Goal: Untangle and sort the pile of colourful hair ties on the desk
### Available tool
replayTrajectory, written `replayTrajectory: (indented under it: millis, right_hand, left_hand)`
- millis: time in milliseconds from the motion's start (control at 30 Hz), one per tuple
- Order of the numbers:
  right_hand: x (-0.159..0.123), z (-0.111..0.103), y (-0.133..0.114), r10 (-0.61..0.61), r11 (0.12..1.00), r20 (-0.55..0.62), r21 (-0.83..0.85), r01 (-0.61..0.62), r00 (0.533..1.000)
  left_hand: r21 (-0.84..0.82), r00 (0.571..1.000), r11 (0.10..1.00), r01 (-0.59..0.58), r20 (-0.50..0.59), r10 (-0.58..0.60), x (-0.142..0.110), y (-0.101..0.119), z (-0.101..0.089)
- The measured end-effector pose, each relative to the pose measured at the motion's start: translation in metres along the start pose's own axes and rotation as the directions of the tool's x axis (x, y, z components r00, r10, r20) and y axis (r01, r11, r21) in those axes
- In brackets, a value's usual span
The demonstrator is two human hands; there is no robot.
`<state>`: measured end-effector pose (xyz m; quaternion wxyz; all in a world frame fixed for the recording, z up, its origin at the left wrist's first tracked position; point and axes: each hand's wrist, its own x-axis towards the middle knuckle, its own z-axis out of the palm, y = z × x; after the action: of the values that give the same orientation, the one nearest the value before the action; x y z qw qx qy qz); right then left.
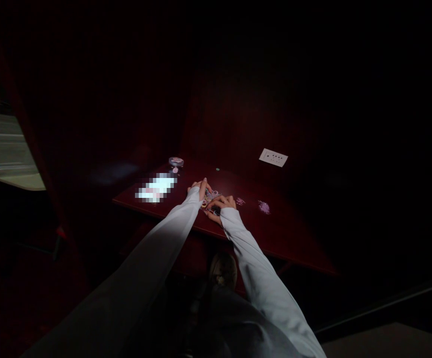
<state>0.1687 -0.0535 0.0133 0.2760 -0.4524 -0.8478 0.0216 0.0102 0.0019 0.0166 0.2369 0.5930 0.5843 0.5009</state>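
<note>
1. Although mostly lost in darkness, dark red wall panels (238,109) rise behind everything, with a pale ridged strip (3,144) at far left, too dim to identify.
2. Next in size, a dark red counter (275,241), seen at a slant, its front edge running down from left to right across the middle of the view; below that edge, dark trousers (219,323) and a shoe (223,271), dim and partly hidden.
3. 2 white long sleeves (171,233) reaching forward from the bottom of the view, 1 on each side, converging at the counter.
4. Left grip (200,189): fingers arched down over the far side of the heap, narrow, but whether closed on anything, impossible to tell.
5. Right grip (221,204): curved over the near side of the heap, just beside the left grip, also narrow, with no hold clearly visible.
6. Heap of small coloured elastic loops (210,201): on the counter, directly under and between the 2 grips, partly covered by fingers.
7. Further back, a blurred white patch (156,188), unreadable, left of the hands; beyond it, a clear round jar (176,161) with a pink-topped lid.
8. Wall socket plate (273,157): white, on the wall panels, well to the right of the jar.
9. 2 small lilac clusters of loops (264,207), apart from each other, right of the heap.
</note>
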Motion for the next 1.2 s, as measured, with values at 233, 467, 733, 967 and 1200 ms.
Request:
replayTrajectory:
  millis: [233, 467, 733, 967, 1200]
  right_hand:
    - [0.003, 0.005, -0.003, -0.018, 0.998, -0.012, -0.057, 0.018, 1.0]
    - [0.008, 0.009, -0.001, -0.013, 1.0, -0.016, -0.008, 0.013, 1.0]
    - [0.008, 0.012, 0.008, 0.033, 0.997, -0.088, 0.073, -0.026, 0.996]
    - [0.005, 0.011, 0.011, 0.083, 0.995, -0.147, 0.066, -0.074, 0.986]
    - [0.002, 0.004, -0.007, 0.036, 0.997, 0.003, -0.062, -0.036, 0.999]
  left_hand:
    - [0.02, 1.0, 1.0, 0.0, 0.011, 0.0, 0.002, 0.0, 0.0]
    - [0.021, 1.0, 1.0, 0.005, 0.014, -0.005, 0.002, 0.0, 0.0]
    - [0.005, 1.0, 1.0, -0.027, 0.011, 0.027, 0.003, -0.007, 0.003]
    - [0.004, 1.0, 1.0, -0.011, 0.028, 0.01, 0.003, -0.005, 0.0]
    - [-0.001, 1.0, 1.0, -0.004, 0.026, 0.004, 0.004, -0.003, 0.002]
